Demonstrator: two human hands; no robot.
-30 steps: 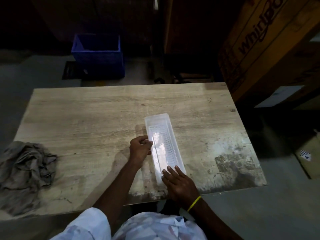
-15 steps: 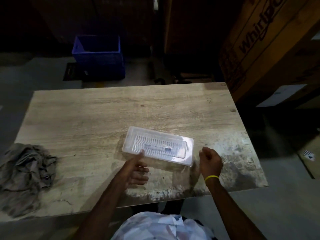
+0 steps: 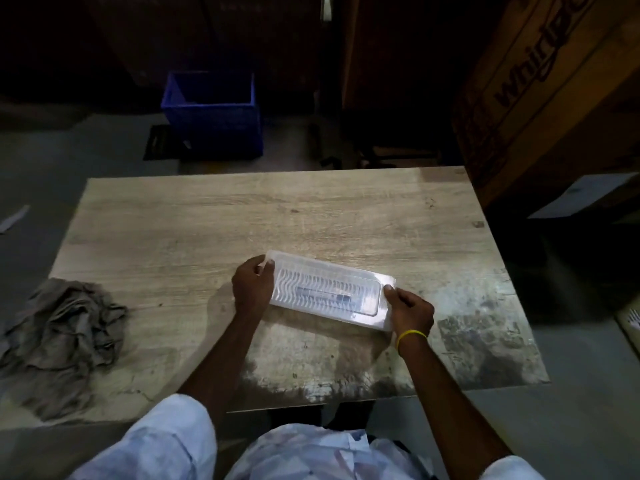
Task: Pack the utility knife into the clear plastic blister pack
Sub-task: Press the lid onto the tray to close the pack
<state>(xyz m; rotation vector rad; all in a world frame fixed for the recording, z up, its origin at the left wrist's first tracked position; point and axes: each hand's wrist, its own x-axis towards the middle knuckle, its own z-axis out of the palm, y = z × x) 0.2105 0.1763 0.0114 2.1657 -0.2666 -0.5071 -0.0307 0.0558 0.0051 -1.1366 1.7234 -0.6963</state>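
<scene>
behind the table (image 3: 194,220), a carton (image 3: 540,84) reads "whirl".

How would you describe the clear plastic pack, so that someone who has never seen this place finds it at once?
Start from the wooden table in the middle of the dim room. Near its front edge, the left hand and the right hand each grip one end of the clear blister pack. It is the only see-through thing there, ribbed with wavy lines, unlike the crumpled grey cloth far to its left.
</scene>
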